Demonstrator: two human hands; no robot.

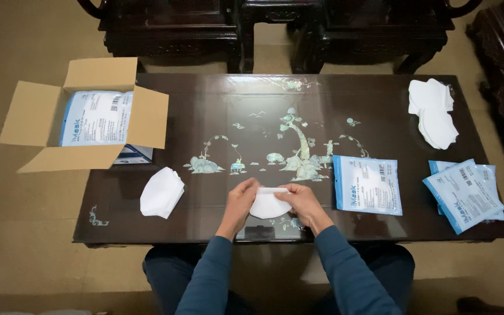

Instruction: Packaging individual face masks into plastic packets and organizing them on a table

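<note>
Both hands grip a folded white mask [268, 203] at the table's [217, 105] near edge.
Left hand [241, 201] and right hand [302, 202] pinch its top; mask stacks [161, 192] wait, apparently unbagged (pouches [367, 185] lie at the right).

Dim, warm indoor light falls from above; the glossy dark worktop [217, 116] shows soft glare along its far edge. Corners darken and bend slightly; focus stays fairly sharp throughout.

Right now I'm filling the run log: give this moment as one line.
hands: left and right hold a mask | beside: pouch | left: mask stack, box
</note>
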